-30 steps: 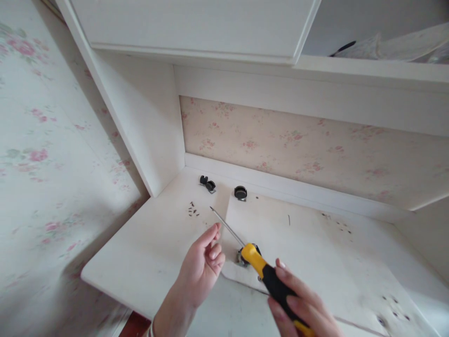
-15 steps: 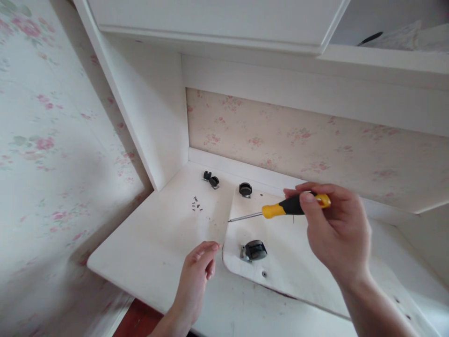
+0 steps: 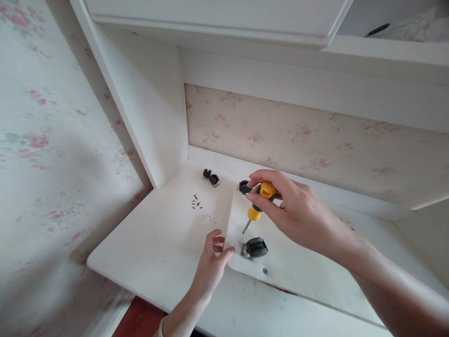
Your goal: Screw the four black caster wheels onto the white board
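Note:
My right hand (image 3: 280, 194) grips a yellow and black screwdriver (image 3: 254, 214) by its handle, shaft slanting down. Its tip is just above the metal plate of a black caster wheel (image 3: 257, 247) that lies at the near left corner of a white board (image 3: 298, 267). Beside that corner is my left hand (image 3: 214, 262), thumb and fingers apart, the thumb at the board's edge. I cannot tell whether it presses on the board. Another caster (image 3: 244, 187) sits at the board's far edge, partly hidden by my right hand.
Two loose casters (image 3: 211, 177) lie on the white desktop (image 3: 140, 248) near the back, with several small screws (image 3: 197, 204) in front of them. An overhead cabinet (image 3: 210, 18) hangs above, and a side panel (image 3: 140, 103) rises at the left. The board has a hole (image 3: 264, 271) near its front edge.
My right hand has swung left and turned the screwdriver from nearly level to pointing down, near the front caster. My left hand has moved right to the board's corner and its fingers have spread.

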Demonstrator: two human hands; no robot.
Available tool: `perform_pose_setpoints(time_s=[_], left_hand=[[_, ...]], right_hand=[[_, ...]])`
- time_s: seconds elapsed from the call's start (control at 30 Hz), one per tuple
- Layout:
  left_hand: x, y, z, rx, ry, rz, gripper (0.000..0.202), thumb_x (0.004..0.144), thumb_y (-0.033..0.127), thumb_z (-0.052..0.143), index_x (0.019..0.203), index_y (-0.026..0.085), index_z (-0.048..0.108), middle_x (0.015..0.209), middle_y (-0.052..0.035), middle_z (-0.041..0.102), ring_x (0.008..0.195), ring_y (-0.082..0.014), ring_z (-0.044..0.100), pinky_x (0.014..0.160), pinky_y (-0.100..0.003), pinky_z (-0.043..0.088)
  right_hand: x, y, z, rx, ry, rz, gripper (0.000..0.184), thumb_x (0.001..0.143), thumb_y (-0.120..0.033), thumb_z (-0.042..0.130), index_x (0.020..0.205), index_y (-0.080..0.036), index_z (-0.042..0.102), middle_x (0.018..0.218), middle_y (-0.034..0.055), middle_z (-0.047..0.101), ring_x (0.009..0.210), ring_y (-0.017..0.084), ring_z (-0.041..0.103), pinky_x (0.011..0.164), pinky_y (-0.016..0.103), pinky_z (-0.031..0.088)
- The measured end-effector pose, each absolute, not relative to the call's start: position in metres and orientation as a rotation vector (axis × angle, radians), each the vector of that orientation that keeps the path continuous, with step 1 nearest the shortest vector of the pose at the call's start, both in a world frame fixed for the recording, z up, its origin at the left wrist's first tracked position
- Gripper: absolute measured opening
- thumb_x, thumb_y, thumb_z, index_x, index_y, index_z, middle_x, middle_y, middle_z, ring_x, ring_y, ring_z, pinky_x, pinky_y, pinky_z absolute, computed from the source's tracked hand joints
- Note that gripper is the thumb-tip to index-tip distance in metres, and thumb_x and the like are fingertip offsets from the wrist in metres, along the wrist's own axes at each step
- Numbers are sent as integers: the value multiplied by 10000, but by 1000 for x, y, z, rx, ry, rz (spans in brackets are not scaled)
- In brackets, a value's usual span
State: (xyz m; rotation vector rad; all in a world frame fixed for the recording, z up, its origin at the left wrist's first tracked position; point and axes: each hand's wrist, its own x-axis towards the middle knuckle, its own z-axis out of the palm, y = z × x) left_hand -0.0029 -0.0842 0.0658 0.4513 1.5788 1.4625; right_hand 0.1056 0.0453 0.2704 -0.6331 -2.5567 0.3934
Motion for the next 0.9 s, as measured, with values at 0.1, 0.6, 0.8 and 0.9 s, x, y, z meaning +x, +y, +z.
perform_pose_setpoints(time_s=[0.1,0.6,0.8,0.9], left_hand=[[-3,-79,63,448,1514,1464,556,779,283,671,1277,213,435,1047,-63,627,889,-182,593,696,-266,448],[-1,-61,71,486,1420,1485,673,662,121,738,1270,200,461,945,-29,634,798,-215,653,627,-297,470],[-1,-61,72,487,1433,1531,648,637,89,736,1229,201,497,911,-18,640,771,-203,645,636,-302,469],[0,-61,75,495,1444,1523,645,641,88,724,1232,201,492,908,-11,638,769,-197,640,635,-300,468]], right_hand=[[102,43,273,-618,-2593,406,204,968,-336,556,1167,-301,532,1070,-45,689,765,103,666,646,236,463],[90,30,278,-563,-2784,342,219,978,-261,495,1178,-214,570,1109,58,705,882,184,683,724,312,497],[93,26,276,-483,-2806,306,208,981,-246,501,1180,-210,553,1087,42,690,836,168,673,709,304,492],[94,25,276,-445,-2815,282,215,983,-241,503,1194,-217,538,1128,38,680,865,168,670,709,303,481]])
